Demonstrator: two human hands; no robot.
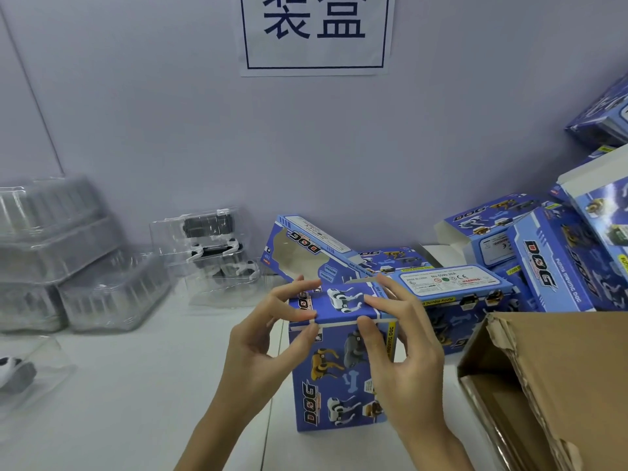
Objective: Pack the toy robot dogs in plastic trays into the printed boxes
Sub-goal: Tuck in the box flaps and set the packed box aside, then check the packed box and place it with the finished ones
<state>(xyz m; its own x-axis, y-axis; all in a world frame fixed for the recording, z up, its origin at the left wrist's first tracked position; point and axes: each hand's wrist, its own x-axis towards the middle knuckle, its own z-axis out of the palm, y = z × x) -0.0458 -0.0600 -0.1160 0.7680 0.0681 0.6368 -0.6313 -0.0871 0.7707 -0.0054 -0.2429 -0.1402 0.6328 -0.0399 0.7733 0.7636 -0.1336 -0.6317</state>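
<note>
Evidently both the left hand (272,338) and right hand (401,338) pinch the top flap of the upright printed box (339,375) between them. Thin card, probably light and easily creased; best held by its edges. Clear trays (217,253) with dogs wait beyond the left hand.

printed box (339,365): glossy printed cardboard, smooth blue faces with white raw edges at the flap
plastic trays (85,266): clear thin plastic, shiny, ribbed walls
toy robot dogs (217,246): black and white hard plastic
carton (557,368): brown corrugated cardboard, matt, torn rough edge
counter (136,385): white, smooth, faint sheen
wall sign (316,35): white matt paper
</note>
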